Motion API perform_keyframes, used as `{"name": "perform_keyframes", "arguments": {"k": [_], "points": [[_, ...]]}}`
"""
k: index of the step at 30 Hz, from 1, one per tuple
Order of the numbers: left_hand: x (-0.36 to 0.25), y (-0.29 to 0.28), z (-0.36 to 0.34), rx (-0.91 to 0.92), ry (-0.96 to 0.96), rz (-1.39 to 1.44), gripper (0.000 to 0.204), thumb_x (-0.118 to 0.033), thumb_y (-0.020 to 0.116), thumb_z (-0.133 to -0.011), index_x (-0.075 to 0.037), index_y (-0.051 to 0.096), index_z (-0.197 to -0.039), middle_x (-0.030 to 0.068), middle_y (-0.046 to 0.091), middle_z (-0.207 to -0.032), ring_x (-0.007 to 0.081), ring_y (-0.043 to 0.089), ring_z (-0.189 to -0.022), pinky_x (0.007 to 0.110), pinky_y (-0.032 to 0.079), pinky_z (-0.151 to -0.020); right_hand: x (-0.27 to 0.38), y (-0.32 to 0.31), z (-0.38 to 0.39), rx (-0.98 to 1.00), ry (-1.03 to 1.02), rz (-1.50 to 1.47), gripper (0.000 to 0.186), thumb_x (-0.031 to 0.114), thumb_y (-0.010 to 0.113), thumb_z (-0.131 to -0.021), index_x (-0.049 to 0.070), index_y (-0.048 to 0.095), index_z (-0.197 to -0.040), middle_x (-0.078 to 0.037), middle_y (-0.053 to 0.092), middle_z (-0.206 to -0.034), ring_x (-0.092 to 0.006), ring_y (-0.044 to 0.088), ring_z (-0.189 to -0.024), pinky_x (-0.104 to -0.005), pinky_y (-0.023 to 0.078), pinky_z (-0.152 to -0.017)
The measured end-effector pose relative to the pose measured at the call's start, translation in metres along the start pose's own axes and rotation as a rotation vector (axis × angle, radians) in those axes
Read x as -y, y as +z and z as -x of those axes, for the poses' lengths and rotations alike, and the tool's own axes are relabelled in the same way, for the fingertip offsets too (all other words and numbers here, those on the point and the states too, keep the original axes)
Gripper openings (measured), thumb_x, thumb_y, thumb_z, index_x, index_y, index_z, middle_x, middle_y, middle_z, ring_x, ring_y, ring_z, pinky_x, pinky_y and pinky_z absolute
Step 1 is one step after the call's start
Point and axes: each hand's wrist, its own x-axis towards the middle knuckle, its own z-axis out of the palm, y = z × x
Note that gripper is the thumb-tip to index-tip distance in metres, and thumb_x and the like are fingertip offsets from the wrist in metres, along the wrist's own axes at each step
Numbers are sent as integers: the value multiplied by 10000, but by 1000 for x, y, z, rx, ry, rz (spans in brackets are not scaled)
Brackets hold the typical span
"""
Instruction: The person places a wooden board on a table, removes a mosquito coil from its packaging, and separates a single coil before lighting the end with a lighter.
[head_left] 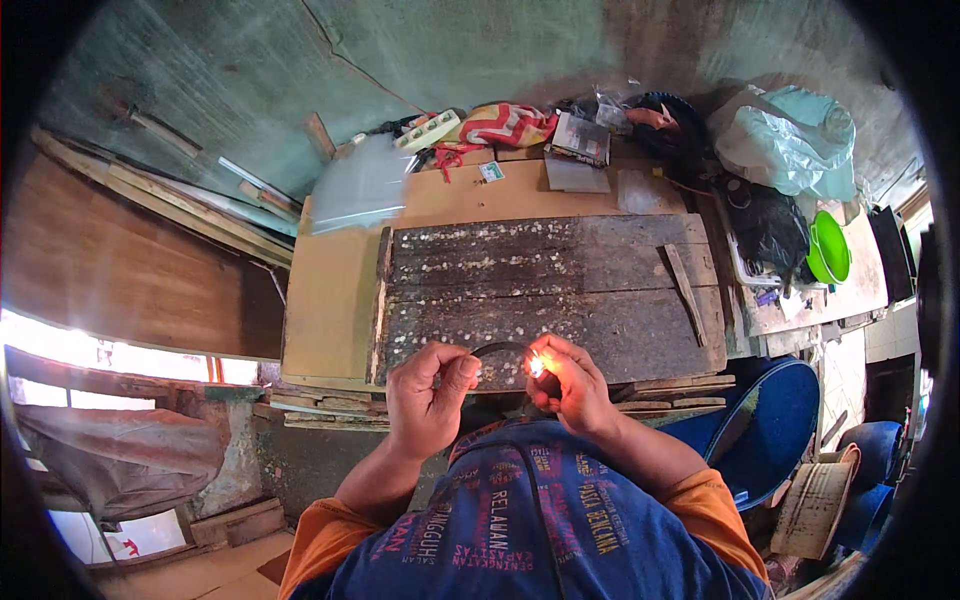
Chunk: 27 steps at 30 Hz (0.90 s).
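My left hand (428, 395) pinches one end of a thin dark curved strip (500, 348), which arcs across to my right hand (572, 385). My right hand is closed around a small lighter whose flame (536, 366) burns at the strip's other end. Both hands hover just over the near edge of a dark, worn wooden board (550, 295) dotted with small pale marks. That board lies on a tan table top (330, 300).
A narrow wooden stick (686, 282) lies on the board's right side. At the table's far end sit a clear plastic sheet (360, 185), striped cloth (505, 125), a booklet (580, 138) and bags (790, 130). A green bucket (830, 248) stands right; blue seats (775, 420) sit beside me.
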Motion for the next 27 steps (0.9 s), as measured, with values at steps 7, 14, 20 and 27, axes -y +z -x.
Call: {"name": "perform_keyframes", "arguments": {"k": [7,14,20,27], "points": [[-2,2,-1,-4,0,15,148,-140,623,-906,0,620,-857,63,618,-676,106,605,-599,243,459,-534,3,1,0,-43,22,15,198,257,442,-966,100,559,-935,16,483,-719,-75,451,-587,-208,350,-521],[3,2,-1,-10,0,16,159,-155,634,-902,0,624,-869,67,621,-679,111,609,-596,251,457,-521,-2,-1,-5,-28,-20,-20,206,250,426,-976,90,544,-922,11,484,-681,-60,440,-549,-212,329,-481],[4,0,-1,-8,3,21,162,-150,631,-905,10,621,-882,72,631,-697,115,623,-609,251,470,-531,-2,0,-3,-29,-40,1,211,265,428,-977,94,537,-920,10,485,-676,-60,432,-525,-198,300,-457],[3,0,-1,-5,-1,29,163,-147,624,-909,15,620,-890,72,628,-700,113,624,-609,248,473,-537,0,2,-4,-37,-14,4,219,274,423,-976,98,531,-901,12,480,-661,-54,426,-517,-201,295,-444]]}}
